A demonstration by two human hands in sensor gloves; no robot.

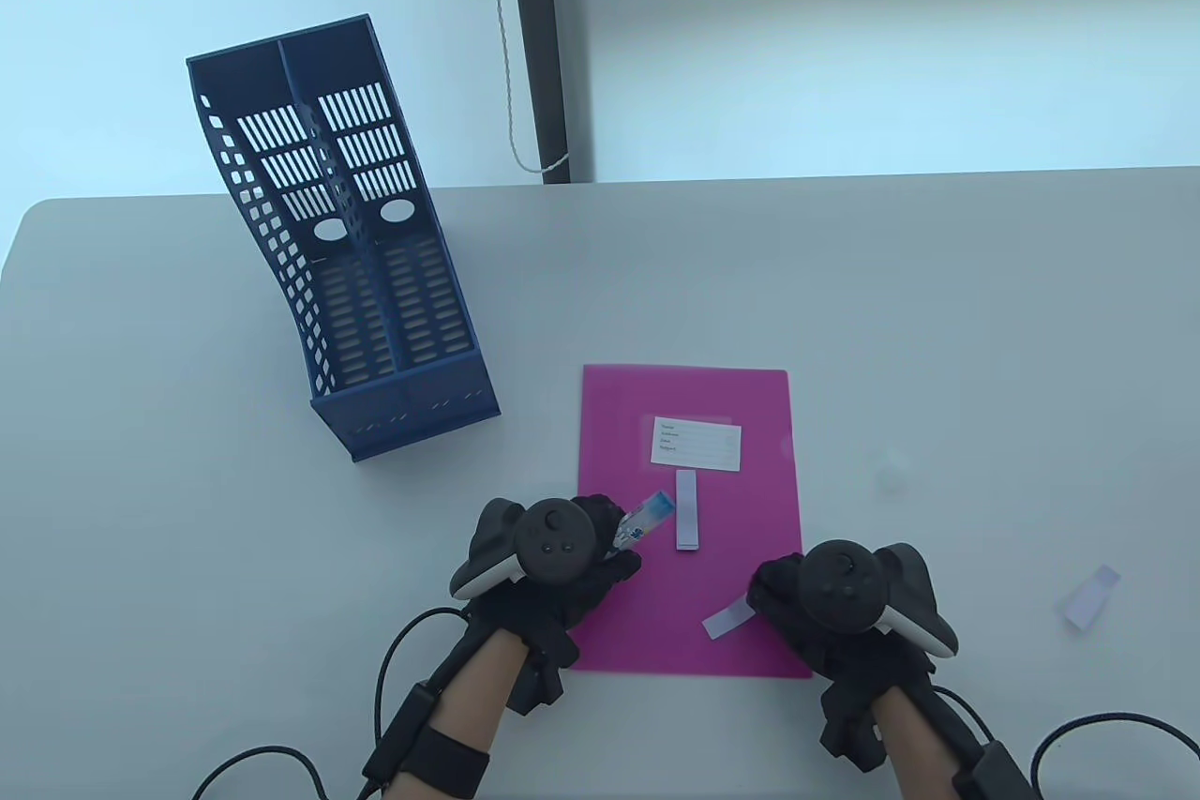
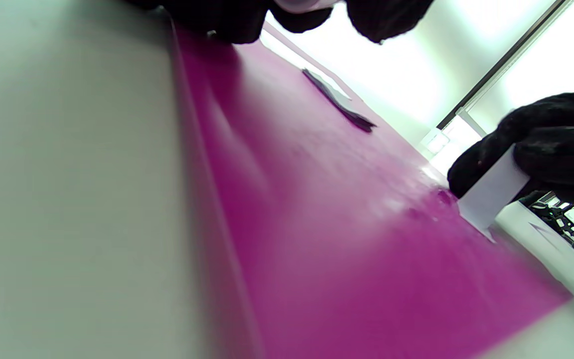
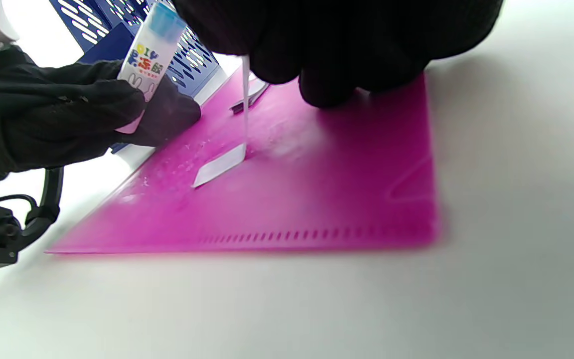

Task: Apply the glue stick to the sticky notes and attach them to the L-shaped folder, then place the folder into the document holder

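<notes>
Your left hand (image 1: 553, 566) grips the glue stick (image 1: 647, 520), fingers curled round its body, its blue end pointing far and right over the near-left part of the pink folder (image 1: 689, 472). Your right hand (image 1: 834, 608) pinches one end of a pale sticky note (image 1: 728, 619); from the right wrist view the strip bends, its free end lying on the folder. The folder lies flat on the grey table (image 1: 937, 322), with a white label (image 1: 696, 445) near its middle and another pale strip (image 1: 688, 511) lying just near of the label. The blue document holder (image 1: 347, 247) stands far and left, apart from the folder. One more pale strip (image 1: 1092, 596) lies on the table to the right of your right hand.
</notes>
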